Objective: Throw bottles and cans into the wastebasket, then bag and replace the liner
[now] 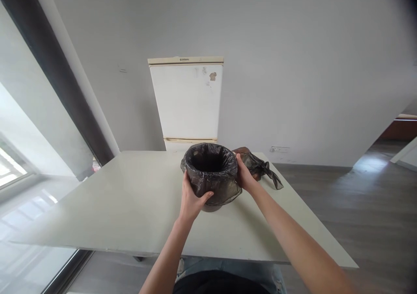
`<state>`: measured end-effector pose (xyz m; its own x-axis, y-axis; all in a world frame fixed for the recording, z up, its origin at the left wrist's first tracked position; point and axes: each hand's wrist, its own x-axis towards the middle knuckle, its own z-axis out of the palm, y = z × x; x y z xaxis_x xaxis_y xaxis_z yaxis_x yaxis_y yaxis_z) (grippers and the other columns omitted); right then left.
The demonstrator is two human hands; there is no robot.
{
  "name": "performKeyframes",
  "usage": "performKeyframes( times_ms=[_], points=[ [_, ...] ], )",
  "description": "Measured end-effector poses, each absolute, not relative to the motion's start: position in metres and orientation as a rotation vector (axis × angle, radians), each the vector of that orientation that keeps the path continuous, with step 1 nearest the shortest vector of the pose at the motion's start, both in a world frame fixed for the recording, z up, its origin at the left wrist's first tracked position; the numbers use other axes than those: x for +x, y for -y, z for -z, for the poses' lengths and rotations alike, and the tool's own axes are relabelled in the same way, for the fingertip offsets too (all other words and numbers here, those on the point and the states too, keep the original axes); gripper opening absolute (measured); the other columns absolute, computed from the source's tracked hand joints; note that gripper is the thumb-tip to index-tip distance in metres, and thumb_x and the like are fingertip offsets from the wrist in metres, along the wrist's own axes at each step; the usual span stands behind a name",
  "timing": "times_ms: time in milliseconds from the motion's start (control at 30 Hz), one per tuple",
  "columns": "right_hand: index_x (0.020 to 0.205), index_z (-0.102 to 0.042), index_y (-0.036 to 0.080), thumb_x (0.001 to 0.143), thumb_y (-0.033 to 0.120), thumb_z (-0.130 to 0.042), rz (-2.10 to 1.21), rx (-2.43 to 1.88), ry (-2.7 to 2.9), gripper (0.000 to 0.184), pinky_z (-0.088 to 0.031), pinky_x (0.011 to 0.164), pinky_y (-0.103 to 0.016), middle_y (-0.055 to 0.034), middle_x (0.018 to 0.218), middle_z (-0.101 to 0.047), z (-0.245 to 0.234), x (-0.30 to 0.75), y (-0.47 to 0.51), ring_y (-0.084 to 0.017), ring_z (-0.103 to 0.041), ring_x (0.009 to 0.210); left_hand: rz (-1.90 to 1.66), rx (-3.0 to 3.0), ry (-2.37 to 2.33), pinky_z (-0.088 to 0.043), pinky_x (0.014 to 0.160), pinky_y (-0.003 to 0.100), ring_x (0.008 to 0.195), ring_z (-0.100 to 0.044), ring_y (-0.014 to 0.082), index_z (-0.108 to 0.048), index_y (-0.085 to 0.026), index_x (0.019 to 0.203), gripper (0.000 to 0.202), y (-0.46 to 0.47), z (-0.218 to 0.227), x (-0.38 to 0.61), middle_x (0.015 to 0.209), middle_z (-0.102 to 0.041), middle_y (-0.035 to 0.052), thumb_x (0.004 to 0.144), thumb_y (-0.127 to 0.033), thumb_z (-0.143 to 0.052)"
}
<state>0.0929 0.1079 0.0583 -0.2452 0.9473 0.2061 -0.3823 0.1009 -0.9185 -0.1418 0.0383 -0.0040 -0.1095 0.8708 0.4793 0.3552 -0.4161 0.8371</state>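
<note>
A trash can point(213, 208) stands upright on the table, lined with a black plastic bag point(211, 181) whose edge is folded down over the rim. Its dark opening faces up toward me. My left hand point(192, 198) grips the bag-covered near left side, thumb laid across the front. On the right side, my right hand point(244, 173) is pressed around the bag-covered wall, its fingers partly hidden behind it. Just beyond that hand lies a tied dark plastic bag point(256, 161), its knotted end trailing to the right; its contents are unclear.
The pale table point(130, 198) stretches widely to the left, and its right edge slants past my right forearm. Behind it stands a white refrigerator point(189, 103) against a grey wall. Glass and a dark frame point(58, 68) are on the left, wooden floor point(342, 207) on the right.
</note>
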Motion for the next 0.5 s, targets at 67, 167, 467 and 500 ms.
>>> performKeyframes(
  times_ms=[67,167,467,500],
  points=[
    [0.147,-0.057,0.037,0.084,0.085,-0.058,-1.417,-0.627,1.235,0.079,-0.049,0.111,-0.043,-0.0054,0.141,-0.068,-0.045,0.105,-0.102,-0.028,-0.057,0.138,-1.567,1.774,-1.309,-0.030,0.124,0.062,0.157,-0.027,0.0424,-0.012,-0.025,0.168,0.126,-0.036,0.008,-0.153,0.170,-0.027,0.0223,0.073,-0.059,-0.088],
    [0.158,-0.042,0.038,0.068,0.074,-0.085,-1.340,-0.606,1.449,0.106,-0.041,0.119,-0.045,-0.0071,0.159,-0.051,-0.021,0.127,-0.093,-0.030,-0.046,0.148,-1.537,1.808,-1.271,-0.033,0.122,0.062,0.158,-0.025,0.0426,-0.008,-0.028,0.168,0.131,-0.043,0.017,-0.175,0.173,-0.021,0.0219,0.071,-0.065,-0.087],
    [0.157,-0.041,0.025,0.063,0.045,-0.098,-1.152,-0.848,1.725,0.111,-0.045,0.116,-0.059,-0.0168,0.149,-0.060,0.035,0.111,-0.088,-0.039,-0.055,0.139,-1.051,1.892,-1.026,-0.050,0.110,0.052,0.133,-0.058,0.0420,-0.052,-0.019,0.148,0.098,-0.094,0.033,-0.208,0.143,-0.063,0.0190,0.070,-0.066,-0.088],
    [0.156,-0.042,0.025,0.063,0.045,-0.099,-1.150,-0.848,1.717,0.111,-0.045,0.116,-0.058,-0.0167,0.149,-0.060,0.037,0.108,-0.088,-0.039,-0.056,0.138,-1.048,1.888,-1.017,-0.051,0.109,0.051,0.132,-0.058,0.0420,-0.053,-0.019,0.146,0.098,-0.095,0.035,-0.209,0.142,-0.064,0.0191,0.069,-0.066,-0.089]
  ],
)
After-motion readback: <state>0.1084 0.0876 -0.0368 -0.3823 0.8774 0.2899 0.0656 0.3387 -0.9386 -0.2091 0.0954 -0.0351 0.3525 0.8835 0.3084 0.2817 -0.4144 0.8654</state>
